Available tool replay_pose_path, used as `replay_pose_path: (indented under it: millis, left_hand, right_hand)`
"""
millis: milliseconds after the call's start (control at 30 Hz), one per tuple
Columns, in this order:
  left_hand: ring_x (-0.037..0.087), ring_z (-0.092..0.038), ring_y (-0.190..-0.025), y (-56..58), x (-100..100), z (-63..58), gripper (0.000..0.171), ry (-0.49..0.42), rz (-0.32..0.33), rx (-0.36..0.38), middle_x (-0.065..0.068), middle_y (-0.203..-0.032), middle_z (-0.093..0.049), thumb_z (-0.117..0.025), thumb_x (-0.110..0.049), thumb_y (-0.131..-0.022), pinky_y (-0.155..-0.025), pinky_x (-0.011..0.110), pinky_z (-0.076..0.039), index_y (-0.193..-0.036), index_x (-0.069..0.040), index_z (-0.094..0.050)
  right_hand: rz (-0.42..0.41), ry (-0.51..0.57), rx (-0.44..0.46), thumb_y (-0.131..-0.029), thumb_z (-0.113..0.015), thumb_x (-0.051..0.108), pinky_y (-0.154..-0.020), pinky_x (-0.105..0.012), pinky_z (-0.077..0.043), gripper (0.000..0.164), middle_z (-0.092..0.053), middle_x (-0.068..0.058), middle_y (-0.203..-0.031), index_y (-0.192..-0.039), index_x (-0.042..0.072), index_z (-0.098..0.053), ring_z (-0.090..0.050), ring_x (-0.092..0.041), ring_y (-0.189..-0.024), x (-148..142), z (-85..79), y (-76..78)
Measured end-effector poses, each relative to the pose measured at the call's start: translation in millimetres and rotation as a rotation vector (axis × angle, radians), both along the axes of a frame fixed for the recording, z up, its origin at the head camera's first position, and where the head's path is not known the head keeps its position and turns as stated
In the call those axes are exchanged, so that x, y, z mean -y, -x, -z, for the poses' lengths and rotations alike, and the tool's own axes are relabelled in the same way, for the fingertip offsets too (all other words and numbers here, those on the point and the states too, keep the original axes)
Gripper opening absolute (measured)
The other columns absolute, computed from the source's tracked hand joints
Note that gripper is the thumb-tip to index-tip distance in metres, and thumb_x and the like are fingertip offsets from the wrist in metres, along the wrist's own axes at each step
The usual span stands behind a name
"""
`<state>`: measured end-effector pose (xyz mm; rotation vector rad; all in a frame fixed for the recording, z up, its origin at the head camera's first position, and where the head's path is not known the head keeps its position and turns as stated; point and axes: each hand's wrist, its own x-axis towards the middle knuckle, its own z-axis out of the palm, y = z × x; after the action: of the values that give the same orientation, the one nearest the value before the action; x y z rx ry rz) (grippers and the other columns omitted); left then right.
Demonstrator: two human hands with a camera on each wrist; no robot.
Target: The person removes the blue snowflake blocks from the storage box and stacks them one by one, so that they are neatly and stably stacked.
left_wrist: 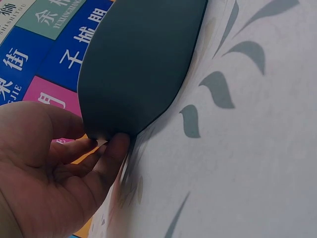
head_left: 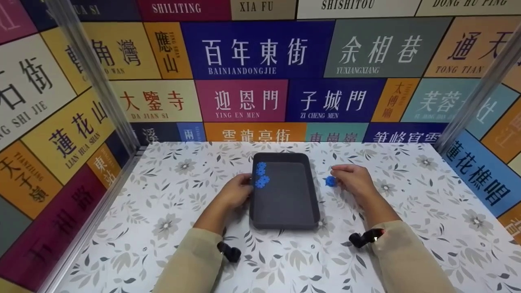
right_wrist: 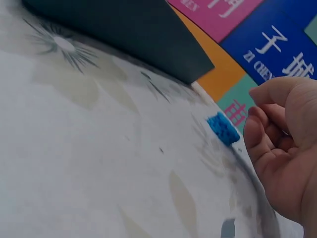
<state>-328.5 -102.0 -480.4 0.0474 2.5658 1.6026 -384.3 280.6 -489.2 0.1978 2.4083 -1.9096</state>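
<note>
A dark grey rectangular tray lies on the table, its dark outer wall showing in the left wrist view. My left hand grips the tray's left side, thumb and fingers at its edge. Inside, along the left wall, are small blue flower-shaped pieces with notched rims. Right of the tray, a blue spiky-edged piece rests on the table. My right hand is just beside it, fingers loosely curled. In the right wrist view, a small gap separates the blue piece from the fingertips.
The tabletop has a white cover with grey leaves and flowers. Panels with coloured name signs stand behind and on both sides. Clear upright edges mark the corners. Each sleeve carries a small black wrist camera.
</note>
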Motion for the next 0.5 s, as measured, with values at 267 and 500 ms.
replay_pose_path:
  millis: [267, 500]
  left_hand:
    - [0.030, -0.064, -0.129, 0.8, 0, -0.2, 0.053, 0.010, -0.017, 0.016, 0.015, -0.146, -0.065, -0.055, -0.011, -0.101, -0.113, 0.047, -0.053, -0.154, -0.005, -0.055]
    - [0.029, -0.066, -0.123, 0.1, 0, 0.0, 0.053, 0.001, 0.000, 0.011, 0.016, -0.143, -0.066, -0.055, -0.010, -0.100, -0.106, 0.045, -0.056, -0.153, -0.004, -0.055]
  right_hand:
    - [-0.066, 0.065, -0.080, -0.097, -0.079, 0.023, -0.077, -0.028, -0.061, 0.024, -0.075, 0.007, -0.088, -0.118, 0.010, -0.080, -0.069, -0.011, -0.080, 29, -15.5, -10.7]
    - [-0.106, 0.158, -0.106, -0.097, -0.077, 0.014, -0.069, -0.023, -0.059, 0.014, -0.072, 0.009, -0.084, -0.110, 0.009, -0.081, -0.066, -0.009, -0.073, 45, -19.8, -16.2]
